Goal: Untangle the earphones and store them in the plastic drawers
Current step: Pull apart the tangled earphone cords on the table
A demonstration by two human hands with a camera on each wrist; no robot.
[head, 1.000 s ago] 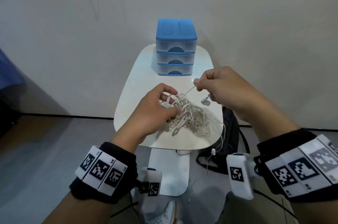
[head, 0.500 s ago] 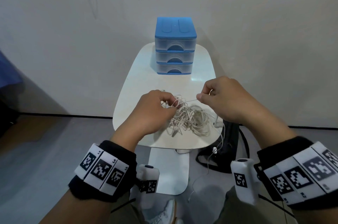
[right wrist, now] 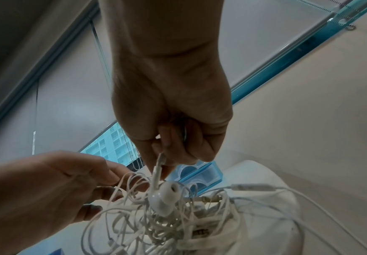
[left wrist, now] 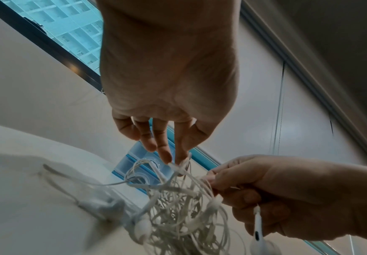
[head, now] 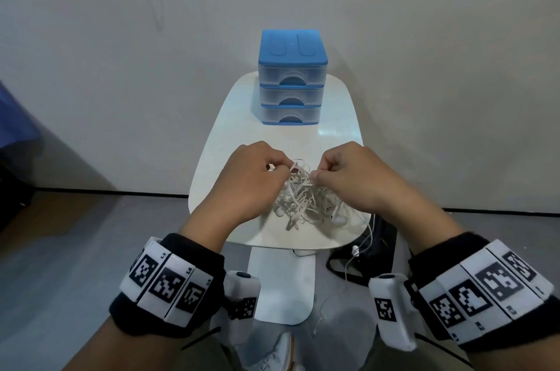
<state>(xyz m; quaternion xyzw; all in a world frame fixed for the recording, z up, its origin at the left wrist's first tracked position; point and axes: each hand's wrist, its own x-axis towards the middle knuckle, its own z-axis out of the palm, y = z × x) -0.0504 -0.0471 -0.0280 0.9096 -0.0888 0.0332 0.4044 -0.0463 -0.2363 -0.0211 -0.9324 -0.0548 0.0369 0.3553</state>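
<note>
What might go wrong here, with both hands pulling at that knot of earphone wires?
The left hand and right hand both pinch strands of the earphone tangle; pulling apart might tighten knots rather than free them. One cord with an earbud already dangles over the table edge; it may snag or drag the pile off.

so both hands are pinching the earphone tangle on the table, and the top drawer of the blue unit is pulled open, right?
Not quite. Both the left hand and right hand do pinch the earphone tangle on the table, but the head view shows all three drawers of the blue unit pushed in.
</note>
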